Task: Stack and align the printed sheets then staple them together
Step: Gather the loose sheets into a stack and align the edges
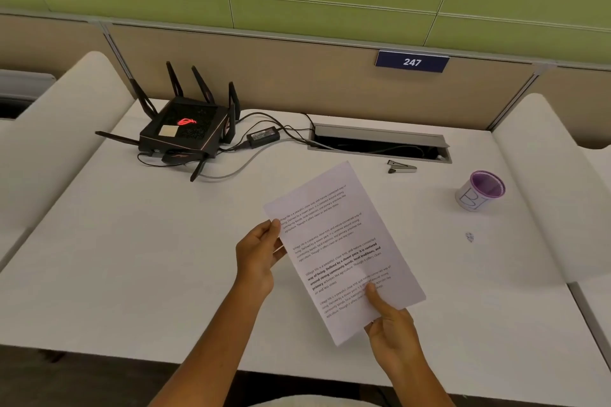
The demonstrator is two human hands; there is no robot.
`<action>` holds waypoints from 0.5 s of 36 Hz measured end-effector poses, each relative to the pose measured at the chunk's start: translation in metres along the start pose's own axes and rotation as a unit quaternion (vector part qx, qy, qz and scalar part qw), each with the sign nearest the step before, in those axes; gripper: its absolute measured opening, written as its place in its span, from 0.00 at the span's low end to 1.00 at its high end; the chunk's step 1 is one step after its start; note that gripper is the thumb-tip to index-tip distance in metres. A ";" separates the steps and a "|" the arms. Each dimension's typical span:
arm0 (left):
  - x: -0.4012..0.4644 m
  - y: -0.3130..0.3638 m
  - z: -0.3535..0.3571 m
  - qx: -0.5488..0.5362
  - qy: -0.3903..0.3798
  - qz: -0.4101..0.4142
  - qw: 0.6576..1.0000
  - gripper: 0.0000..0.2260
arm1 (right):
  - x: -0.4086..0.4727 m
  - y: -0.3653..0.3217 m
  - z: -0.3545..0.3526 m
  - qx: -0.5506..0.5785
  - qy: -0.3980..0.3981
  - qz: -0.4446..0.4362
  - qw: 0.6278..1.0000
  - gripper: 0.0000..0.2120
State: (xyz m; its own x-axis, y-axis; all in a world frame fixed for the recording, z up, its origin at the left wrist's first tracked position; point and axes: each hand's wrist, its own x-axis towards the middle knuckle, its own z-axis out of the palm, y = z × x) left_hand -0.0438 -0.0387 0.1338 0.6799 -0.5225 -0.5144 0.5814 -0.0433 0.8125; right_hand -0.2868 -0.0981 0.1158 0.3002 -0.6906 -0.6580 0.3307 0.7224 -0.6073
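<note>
Looking across the white desk, I see the router with its antennas at the far left, the open cable tray at the back, and nearer to the person the printed sheets, which are lifted above the desk and turned at an angle. From this view they look like one neat pile with the edges together, so I judge the stacking and aligning is done or almost done; how many sheets there are I cannot tell. The left hand is closed on the upper left edge of the pile, thumb on top, and the right hand pinches the lower edge near the right corner, thumb on the text. To the right stands a small purple-rimmed cup. The stapler lies well apart from both hands, just in front of the cable tray, and nobody touches it. So the stapling is not yet done, and no staple is visible in the paper.
</note>
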 end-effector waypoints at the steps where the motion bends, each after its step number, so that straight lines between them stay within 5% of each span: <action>1: 0.000 0.000 0.002 -0.003 0.002 -0.001 1.000 0.07 | -0.001 0.000 0.000 0.003 0.001 0.002 1.000 0.23; 18: 0.001 -0.001 0.035 0.008 0.036 0.040 0.999 0.08 | -0.003 0.001 -0.013 0.013 -0.011 0.040 0.999 0.24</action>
State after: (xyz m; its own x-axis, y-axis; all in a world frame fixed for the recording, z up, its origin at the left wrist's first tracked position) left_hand -0.0596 -0.0689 0.1425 0.7545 -0.4618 -0.4663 0.5173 -0.0186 0.8556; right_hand -0.2992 -0.0947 0.1112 0.3457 -0.6311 -0.6944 0.3271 0.7747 -0.5412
